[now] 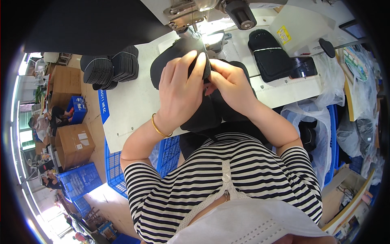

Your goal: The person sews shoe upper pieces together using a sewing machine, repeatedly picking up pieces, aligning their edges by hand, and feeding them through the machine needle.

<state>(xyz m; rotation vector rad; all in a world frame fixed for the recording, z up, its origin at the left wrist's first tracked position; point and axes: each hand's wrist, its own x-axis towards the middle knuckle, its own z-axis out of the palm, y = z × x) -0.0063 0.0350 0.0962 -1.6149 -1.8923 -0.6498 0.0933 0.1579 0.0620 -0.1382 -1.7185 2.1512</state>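
Observation:
Under the needle area of a sewing machine (185,16) lies a black, rounded fabric piece (161,67). My left hand (180,85) is bent over it, gripping its raised edge with the fingertips close to the presser foot. From the other side my right hand (233,83) pinches the same piece between thumb and fingers, almost touching the left. More black fabric (203,114) hangs below my hands over the table's front edge; whether it is joined to the held piece is hidden. A gold bangle (159,126) circles my left wrist.
Tied stacks of black pieces stand on the white table (134,110): two at the left (126,63), one at the right (268,57) beside a phone (303,67). Blue crates (115,171) and cardboard boxes (75,144) sit left on the floor. Clear plastic bags (317,122) crowd the right.

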